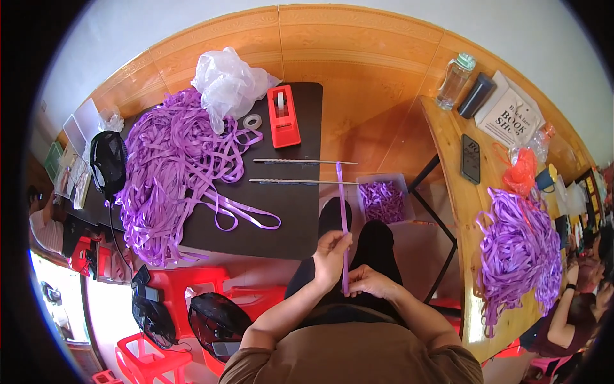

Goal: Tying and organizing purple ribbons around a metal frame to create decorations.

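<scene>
A narrow purple ribbon runs from the tip of the upper of two thin metal rods toward me, passing the lower rod. Both rods stick out past the right edge of the dark table. My left hand is closed in a pinch on the ribbon, above my lap. Lower and to the right, my right hand has its fingers pinched at the ribbon's near end. How the ribbon is fixed at the rods is too small to tell.
A heap of purple ribbon covers much of the dark table, near a red tape dispenser and a plastic bag. Below the rods stands a bin of purple pieces. Another ribbon pile lies on the wooden table.
</scene>
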A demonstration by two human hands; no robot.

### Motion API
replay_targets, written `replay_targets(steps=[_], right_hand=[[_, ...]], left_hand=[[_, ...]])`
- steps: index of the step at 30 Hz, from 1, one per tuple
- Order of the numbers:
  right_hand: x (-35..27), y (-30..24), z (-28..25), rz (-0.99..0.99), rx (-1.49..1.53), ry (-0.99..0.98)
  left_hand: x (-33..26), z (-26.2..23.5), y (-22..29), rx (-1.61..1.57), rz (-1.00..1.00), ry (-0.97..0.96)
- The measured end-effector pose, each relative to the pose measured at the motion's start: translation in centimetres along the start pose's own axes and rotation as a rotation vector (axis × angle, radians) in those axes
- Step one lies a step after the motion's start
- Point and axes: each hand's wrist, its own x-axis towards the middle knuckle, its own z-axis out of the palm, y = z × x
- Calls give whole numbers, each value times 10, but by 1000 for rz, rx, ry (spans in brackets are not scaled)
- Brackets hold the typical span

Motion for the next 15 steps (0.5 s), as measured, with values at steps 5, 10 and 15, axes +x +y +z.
replay_targets(steps=[5,10,15], right_hand=[[-5,4,-13,21,-14,3],[2,12,-17,1,39,-67],[10,13,-17,10,67,-128]], left_hand=[[31,23,4,-90,-13,99],[64,26,-6,52,154,126],[80,29,0,-95,205,63]])
